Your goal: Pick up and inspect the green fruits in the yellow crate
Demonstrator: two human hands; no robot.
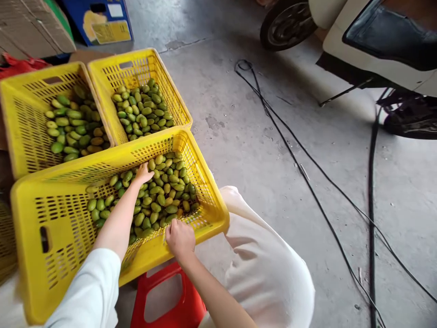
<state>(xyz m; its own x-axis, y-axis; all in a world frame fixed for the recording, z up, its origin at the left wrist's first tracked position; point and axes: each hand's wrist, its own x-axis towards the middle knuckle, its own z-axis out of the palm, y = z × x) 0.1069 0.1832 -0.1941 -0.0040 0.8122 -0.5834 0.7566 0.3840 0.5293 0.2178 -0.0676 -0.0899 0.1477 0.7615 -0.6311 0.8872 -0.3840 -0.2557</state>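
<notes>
In front of me a yellow plastic crate [85,171] tilts on a red stool [191,296]. It holds many small oval fruits [160,191], mostly green, some yellowish or brown, heaped toward its right end. My left hand [145,174] reaches down into the crate onto the fruits. Its thumb stands apart from the fingers, which are partly hidden, and no fruit shows in its grasp. My right hand [180,237] is closed on the crate's near rim, close to the right corner.
Two more yellow crates, one at the left [25,123] and one at the middle [172,93], hold similar fruits. Cardboard [34,27] and a blue box [97,20] stand behind. Black cables [293,159] cross the concrete floor near a parked white vehicle [375,50].
</notes>
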